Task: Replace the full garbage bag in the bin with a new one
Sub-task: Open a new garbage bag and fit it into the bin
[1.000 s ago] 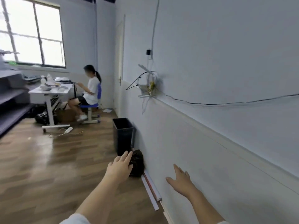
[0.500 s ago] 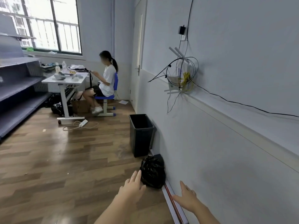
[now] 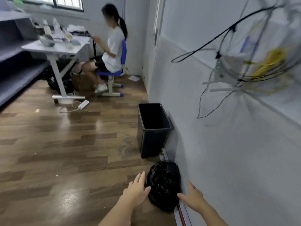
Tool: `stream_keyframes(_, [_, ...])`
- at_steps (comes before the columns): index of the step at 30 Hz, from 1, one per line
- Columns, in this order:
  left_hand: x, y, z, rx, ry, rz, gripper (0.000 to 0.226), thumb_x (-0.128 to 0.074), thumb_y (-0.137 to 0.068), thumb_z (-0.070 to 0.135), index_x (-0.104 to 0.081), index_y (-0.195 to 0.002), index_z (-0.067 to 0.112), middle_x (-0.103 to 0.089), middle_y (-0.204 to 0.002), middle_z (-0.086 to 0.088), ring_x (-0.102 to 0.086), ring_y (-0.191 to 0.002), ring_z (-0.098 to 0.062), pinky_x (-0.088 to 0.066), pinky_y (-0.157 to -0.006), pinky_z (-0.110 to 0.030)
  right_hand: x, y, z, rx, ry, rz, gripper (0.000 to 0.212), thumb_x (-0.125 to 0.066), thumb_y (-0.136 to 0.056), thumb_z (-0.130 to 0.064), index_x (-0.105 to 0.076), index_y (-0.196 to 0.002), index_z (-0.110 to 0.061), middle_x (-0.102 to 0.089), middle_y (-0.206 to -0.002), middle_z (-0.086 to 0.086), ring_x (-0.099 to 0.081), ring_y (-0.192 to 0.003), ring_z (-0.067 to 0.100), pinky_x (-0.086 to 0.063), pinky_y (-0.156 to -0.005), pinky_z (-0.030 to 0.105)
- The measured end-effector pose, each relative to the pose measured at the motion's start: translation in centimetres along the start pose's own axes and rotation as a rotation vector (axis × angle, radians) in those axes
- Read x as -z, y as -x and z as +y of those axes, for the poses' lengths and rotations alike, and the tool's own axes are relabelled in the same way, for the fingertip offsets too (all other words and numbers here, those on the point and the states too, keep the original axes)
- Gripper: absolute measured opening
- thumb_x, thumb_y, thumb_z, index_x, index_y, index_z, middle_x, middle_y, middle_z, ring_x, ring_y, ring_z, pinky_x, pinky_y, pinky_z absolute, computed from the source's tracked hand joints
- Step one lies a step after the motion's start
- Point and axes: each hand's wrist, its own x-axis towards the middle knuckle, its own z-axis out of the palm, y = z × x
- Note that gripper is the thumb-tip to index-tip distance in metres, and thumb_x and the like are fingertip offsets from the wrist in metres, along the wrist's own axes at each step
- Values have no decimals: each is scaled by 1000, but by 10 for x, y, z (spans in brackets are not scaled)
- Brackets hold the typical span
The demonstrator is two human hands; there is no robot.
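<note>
Both hands have come closer to the full black garbage bag point(image 3: 163, 185) than they were a moment ago, and the bin point(image 3: 154, 128) now looks bigger and nearer too.

The bin is dark and stands on the wood floor point(image 3: 65, 152), right against the wall point(image 3: 228, 160). Its top is open and it looks dark inside; no bag shows over its rim. The garbage bag sits on the floor just in front of the bin, near the person, and it leans on the wall. A long white strip point(image 3: 181, 214) lies along the bottom of the wall, under the bag's edge.

Up on the wall hangs a white box point(image 3: 228, 69) with black and yellow wires point(image 3: 267, 62) all tangled around it. Farther back, another person point(image 3: 112, 49) sits on a blue chair point(image 3: 114, 72) at a white desk point(image 3: 57, 46). A white power strip point(image 3: 83, 104) and its cord lie on the floor by the desk. Grey shelves point(image 3: 14, 62) stand on the far left.

The left hand point(image 3: 136, 191) is spread wide with its fingers out, right at the left side of the bag. It may be touching the bag, but that is hard to tell. The right hand point(image 3: 193, 195) is spread flat too, on the bag's right side, close to the wall. Neither hand holds anything.
</note>
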Motion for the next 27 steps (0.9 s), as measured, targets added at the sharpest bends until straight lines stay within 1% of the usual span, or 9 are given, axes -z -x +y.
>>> stream_keyframes(3, [1, -130, -20, 44, 160, -37, 73, -35, -93, 47, 7, -148, 24, 3, -160, 1, -13, -145, -31, -19, -117, -43, -5, -119, -13, -76, 15, -99, 100, -51, -81, -56, 12, -146, -13, 0, -157, 12, -5, -144, 32, -10, -119, 41])
stream_keyframes(6, [-23, -247, -46, 141, 368, -33, 86, -47, -88, 49, 7, -148, 19, 4, -159, -3, -8, -146, -28, -14, -119, -40, -21, -238, -11, -152, -61, -219, 130, -62, -60, -72, 18, -145, -14, 10, -156, 16, 1, -145, 32, -9, -119, 42])
stream_keyframes(10, [-84, -361, -89, 268, 305, -150, 96, -54, -81, 55, 10, -147, 26, 9, -159, -1, -12, -143, -37, -19, -117, -43, -60, -362, 20, -227, -191, -204, 115, -66, -75, -49, 19, -145, -16, 17, -156, 14, 10, -145, 29, -6, -119, 43])
stream_keyframes(13, [-135, -450, -106, 330, 414, -157, 102, -62, -78, 50, 10, -147, 24, 11, -159, -3, -10, -145, -32, -17, -117, -41, -85, -462, 54, -282, -265, -117, 112, -70, -76, -40, 14, -146, -15, 14, -156, 14, 6, -145, 26, -6, -118, 37])
stream_keyframes(17, [-210, -568, -123, 442, 653, -94, 108, -67, -76, 43, 12, -147, 23, 11, -158, -5, -3, -147, -24, -13, -117, -36, -136, -579, 103, -252, -351, 13, 125, -74, -58, -57, 5, -148, -18, -6, -158, 9, -15, -144, 25, -17, -118, 38])
stream_keyframes(19, [-247, -606, -124, 441, 728, -126, 111, -69, -74, 44, 12, -147, 24, 2, -159, -4, -8, -146, -23, -15, -117, -38, -165, -612, 118, -229, -358, 5, 120, -75, -60, -54, 1, -148, -23, -15, -156, 7, -22, -141, 25, -23, -117, 40])
stream_keyframes(21, [-276, -628, -118, 439, 852, -179, 97, -68, -78, 39, -3, -148, 23, -25, -154, -3, -29, -140, -23, -29, -112, -32, -191, -631, 127, -197, -393, -55, 107, -76, -62, -48, -13, -146, -23, -35, -144, -1, -35, -133, 19, -33, -110, 34])
stream_keyframes(23, [-289, -629, -111, 463, 892, -217, 64, -62, -85, 26, -33, -141, 17, -48, -141, -6, -49, -125, -24, -39, -97, -26, -205, -633, 121, -201, -379, -159, 86, -73, -73, -30, -24, -142, -21, -48, -127, -3, -46, -120, 15, -38, -97, 25])
stream_keyframes(27, [-261, -588, -99, 527, 903, -222, 43, -55, -87, 11, -50, -130, 11, -57, -131, -11, -55, -118, -27, -41, -90, -25, -179, -605, 91, -165, -269, -278, 74, -67, -78, -13, -29, -140, -21, -54, -120, 1, -50, -116, 21, -36, -92, 24])
